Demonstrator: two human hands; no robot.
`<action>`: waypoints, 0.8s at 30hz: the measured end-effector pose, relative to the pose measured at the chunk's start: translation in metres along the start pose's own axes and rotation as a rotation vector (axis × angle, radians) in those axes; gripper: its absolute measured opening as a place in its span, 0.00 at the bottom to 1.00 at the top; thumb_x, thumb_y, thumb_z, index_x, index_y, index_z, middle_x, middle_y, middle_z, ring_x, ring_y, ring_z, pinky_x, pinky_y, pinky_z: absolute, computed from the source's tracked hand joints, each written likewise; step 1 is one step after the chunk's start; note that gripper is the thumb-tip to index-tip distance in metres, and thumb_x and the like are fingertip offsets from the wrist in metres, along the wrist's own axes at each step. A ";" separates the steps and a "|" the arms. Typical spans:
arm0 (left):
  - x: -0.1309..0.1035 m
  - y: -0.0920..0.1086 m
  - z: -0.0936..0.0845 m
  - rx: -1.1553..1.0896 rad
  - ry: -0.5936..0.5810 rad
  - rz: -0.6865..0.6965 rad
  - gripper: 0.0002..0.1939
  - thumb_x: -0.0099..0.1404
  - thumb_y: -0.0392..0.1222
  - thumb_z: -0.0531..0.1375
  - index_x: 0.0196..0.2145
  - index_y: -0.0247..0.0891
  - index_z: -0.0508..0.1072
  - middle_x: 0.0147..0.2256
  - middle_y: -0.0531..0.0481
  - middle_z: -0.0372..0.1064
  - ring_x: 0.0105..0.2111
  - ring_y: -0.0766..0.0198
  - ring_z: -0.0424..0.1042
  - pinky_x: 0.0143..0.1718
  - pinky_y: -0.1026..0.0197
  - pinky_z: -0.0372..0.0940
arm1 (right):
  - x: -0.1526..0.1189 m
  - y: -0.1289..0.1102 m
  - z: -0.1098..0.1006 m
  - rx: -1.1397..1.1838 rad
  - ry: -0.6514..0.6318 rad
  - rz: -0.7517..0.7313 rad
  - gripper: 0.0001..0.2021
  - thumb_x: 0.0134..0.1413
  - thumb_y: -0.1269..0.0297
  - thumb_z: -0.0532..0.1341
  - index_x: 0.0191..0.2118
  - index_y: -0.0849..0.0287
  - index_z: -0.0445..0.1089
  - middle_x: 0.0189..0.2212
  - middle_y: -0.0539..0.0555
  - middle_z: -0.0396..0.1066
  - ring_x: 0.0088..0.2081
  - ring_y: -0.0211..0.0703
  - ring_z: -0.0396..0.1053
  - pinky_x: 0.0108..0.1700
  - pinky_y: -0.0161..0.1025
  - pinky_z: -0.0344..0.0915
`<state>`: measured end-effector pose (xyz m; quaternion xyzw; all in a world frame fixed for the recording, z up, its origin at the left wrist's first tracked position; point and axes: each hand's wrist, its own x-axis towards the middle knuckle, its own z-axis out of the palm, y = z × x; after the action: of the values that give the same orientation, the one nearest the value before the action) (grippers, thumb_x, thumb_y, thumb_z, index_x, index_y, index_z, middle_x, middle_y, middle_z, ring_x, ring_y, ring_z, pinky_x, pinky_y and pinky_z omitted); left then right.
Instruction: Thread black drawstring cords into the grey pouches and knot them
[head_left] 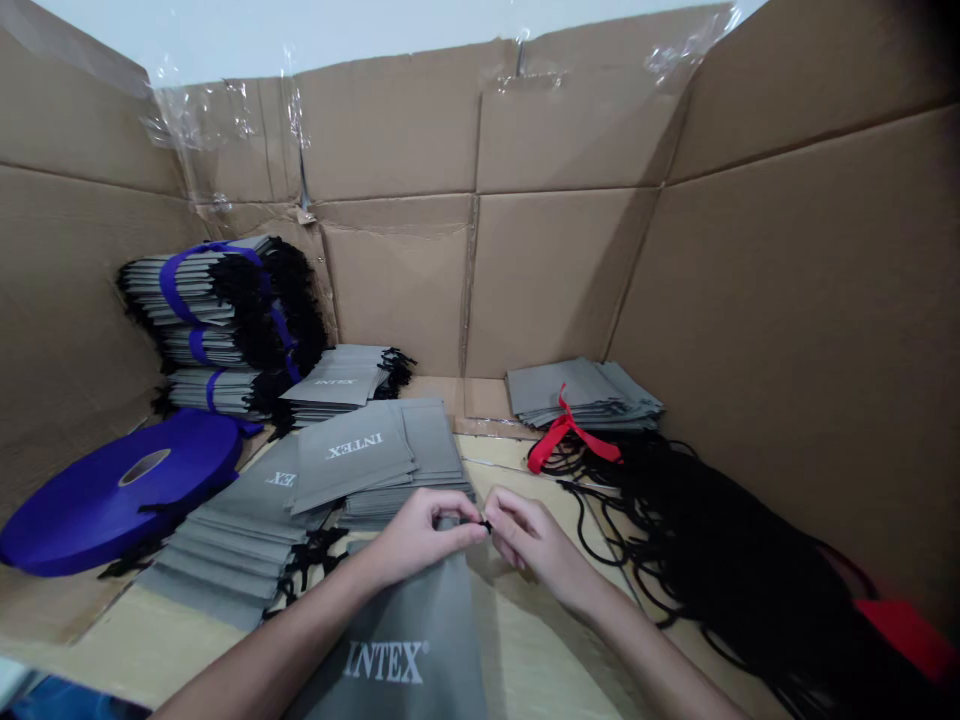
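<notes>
My left hand [427, 535] and my right hand [536, 545] meet above the table, fingertips nearly touching. Both are closed in a pinch on a short bit of black cord [487, 525] that shows between them. Below my left hand lies a grey fabric pouch [409, 620], its white INTEX print upright toward me. Its top edge is partly hidden by my left hand and forearm. Just behind my hands sits a stack of grey pouches [431, 450], with another printed pouch [349, 455] lying askew over its left side.
Fanned pouches with cord ends [225, 550] lie left, beside a roll of blue ribbon [67, 500]. Blue-tied pouch bundles [217, 330] stand behind. At right are loose black cords [697, 540], a red ribbon [570, 440] and plain grey pouches [570, 390]. Cardboard walls [397, 270] enclose the table.
</notes>
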<state>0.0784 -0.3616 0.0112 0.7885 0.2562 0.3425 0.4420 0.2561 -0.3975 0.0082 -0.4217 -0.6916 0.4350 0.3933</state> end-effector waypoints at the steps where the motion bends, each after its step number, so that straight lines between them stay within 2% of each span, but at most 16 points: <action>1: 0.000 -0.001 0.000 0.011 -0.001 0.009 0.11 0.58 0.44 0.59 0.30 0.32 0.73 0.26 0.53 0.66 0.27 0.68 0.61 0.30 0.68 0.55 | 0.000 0.001 0.000 0.003 -0.009 0.011 0.19 0.57 0.47 0.52 0.25 0.58 0.57 0.14 0.42 0.54 0.17 0.30 0.51 0.19 0.30 0.46; 3: 0.001 -0.003 0.001 0.058 0.027 0.003 0.12 0.58 0.46 0.59 0.29 0.32 0.73 0.24 0.54 0.64 0.25 0.69 0.59 0.28 0.68 0.53 | 0.002 0.004 0.001 0.052 -0.016 0.036 0.20 0.57 0.47 0.52 0.23 0.58 0.56 0.13 0.41 0.52 0.15 0.30 0.48 0.18 0.30 0.44; 8: 0.002 -0.005 0.003 0.211 0.118 -0.085 0.16 0.57 0.50 0.58 0.22 0.33 0.67 0.18 0.59 0.51 0.21 0.71 0.50 0.22 0.68 0.46 | 0.008 0.015 0.003 0.252 0.009 0.115 0.20 0.52 0.45 0.56 0.22 0.57 0.55 0.09 0.39 0.50 0.12 0.28 0.43 0.15 0.30 0.39; 10: 0.003 -0.005 0.004 0.162 0.099 -0.077 0.16 0.59 0.49 0.57 0.23 0.34 0.67 0.19 0.58 0.53 0.22 0.70 0.53 0.23 0.69 0.48 | 0.011 0.017 0.004 0.343 0.047 0.148 0.21 0.49 0.45 0.58 0.22 0.56 0.55 0.08 0.38 0.50 0.10 0.27 0.41 0.14 0.29 0.38; 14: 0.003 -0.004 0.005 0.024 0.071 -0.031 0.12 0.63 0.44 0.54 0.27 0.33 0.68 0.25 0.53 0.65 0.28 0.67 0.64 0.31 0.68 0.57 | 0.013 0.018 0.007 0.429 0.128 0.192 0.21 0.47 0.44 0.59 0.22 0.56 0.55 0.07 0.38 0.49 0.09 0.27 0.40 0.14 0.29 0.39; 18: 0.002 -0.004 0.006 0.159 0.087 0.020 0.09 0.63 0.39 0.53 0.30 0.34 0.70 0.29 0.50 0.70 0.32 0.64 0.68 0.36 0.67 0.59 | 0.015 0.021 0.008 0.447 0.159 0.203 0.21 0.46 0.44 0.59 0.21 0.56 0.55 0.06 0.38 0.49 0.09 0.27 0.41 0.14 0.29 0.41; 24: -0.003 -0.001 0.008 0.379 0.093 0.089 0.09 0.64 0.38 0.51 0.36 0.37 0.71 0.32 0.51 0.72 0.32 0.65 0.69 0.35 0.67 0.59 | 0.009 0.013 0.012 0.543 0.176 0.246 0.20 0.49 0.51 0.59 0.18 0.57 0.54 0.07 0.38 0.47 0.11 0.27 0.39 0.16 0.30 0.40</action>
<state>0.0823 -0.3670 0.0061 0.8514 0.3012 0.3432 0.2580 0.2449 -0.3887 -0.0061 -0.4178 -0.4569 0.6102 0.4943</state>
